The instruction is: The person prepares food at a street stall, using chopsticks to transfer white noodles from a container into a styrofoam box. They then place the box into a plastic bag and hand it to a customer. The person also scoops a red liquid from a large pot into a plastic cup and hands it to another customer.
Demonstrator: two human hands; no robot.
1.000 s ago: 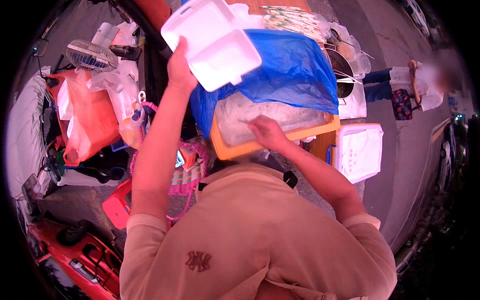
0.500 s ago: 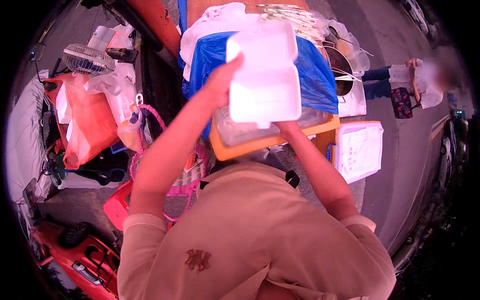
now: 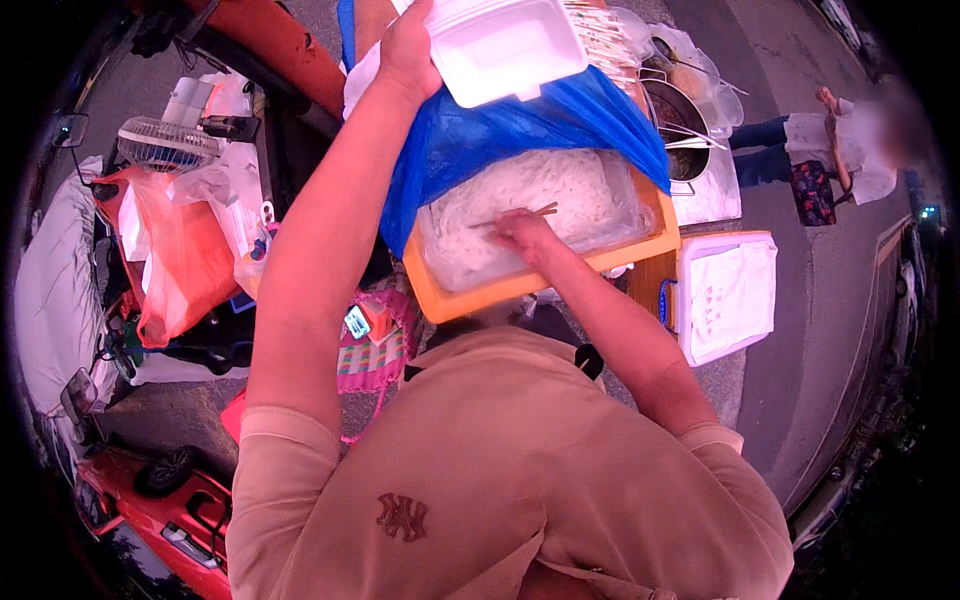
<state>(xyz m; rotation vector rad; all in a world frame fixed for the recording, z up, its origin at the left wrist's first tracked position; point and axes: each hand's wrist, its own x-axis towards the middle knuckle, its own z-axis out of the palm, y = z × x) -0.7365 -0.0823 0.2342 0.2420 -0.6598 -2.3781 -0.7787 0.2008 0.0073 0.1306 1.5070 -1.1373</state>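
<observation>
Street stall, crowded — left hand (image 3: 408, 52) grips foam box (image 3: 505, 45); right hand (image 3: 522, 231) pinches chopsticks (image 3: 515, 217) over noodle crate (image 3: 540, 262).

The white foam box (image 3: 505, 45) is cut off by the top edge (its lid unseen); the chopsticks (image 3: 515, 217) perhaps sink into noodles (image 3: 520, 205), tips hidden.

Soft, even daylight with a pinkish cast covers the scene, and no hard shadows fall around the orange crate (image 3: 545, 275) of white noodles (image 3: 530, 215). Near the crate the picture is fairly sharp. Farther from it straight lines bow, detail smears, and the frame ends in a black circular rim.
</observation>
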